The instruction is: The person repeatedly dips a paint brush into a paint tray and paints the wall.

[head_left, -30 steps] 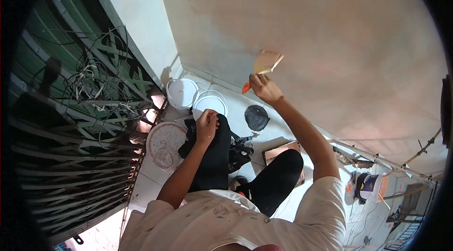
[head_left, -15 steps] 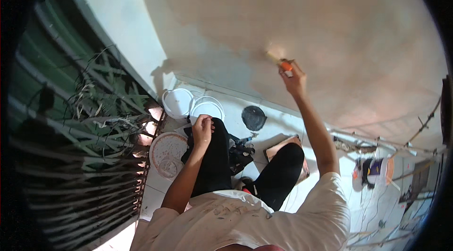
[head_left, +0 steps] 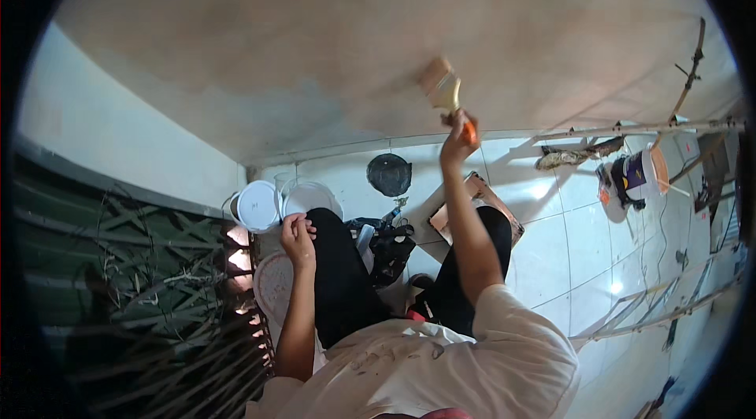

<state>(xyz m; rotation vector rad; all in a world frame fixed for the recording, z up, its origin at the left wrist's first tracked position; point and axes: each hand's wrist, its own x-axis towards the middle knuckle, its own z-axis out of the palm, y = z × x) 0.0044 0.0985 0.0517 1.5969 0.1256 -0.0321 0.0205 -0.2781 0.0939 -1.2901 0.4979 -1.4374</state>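
Observation:
My right hand [head_left: 458,139] is closed around the orange end of a wide flat paintbrush [head_left: 447,94]. The brush has a pale yellow neck and light bristles, tilted up to the left at the wall [head_left: 331,41]. Its tip is blurred, so I cannot tell whether the bristles touch. The wall is patchy, with pinkish-beige and greyer areas. Beside my left knee rests my left hand [head_left: 298,239], fingers loosely curled in, with nothing seen in them. Nearest to it are a white lidded bucket [head_left: 258,205] and a second white round container [head_left: 312,197].
A round black lid-like thing [head_left: 389,175] lies on the white tiles. By my right knee is a shallow tray [head_left: 504,218]. Farther right stand a paint bucket [head_left: 642,173] and bamboo poles [head_left: 638,130]. A dark metal gate [head_left: 165,261] borders the left side.
The brush has swung from pointing left to a more upright tilt, showing its broad face. My view has turned, and my left hand still rests by the knee.

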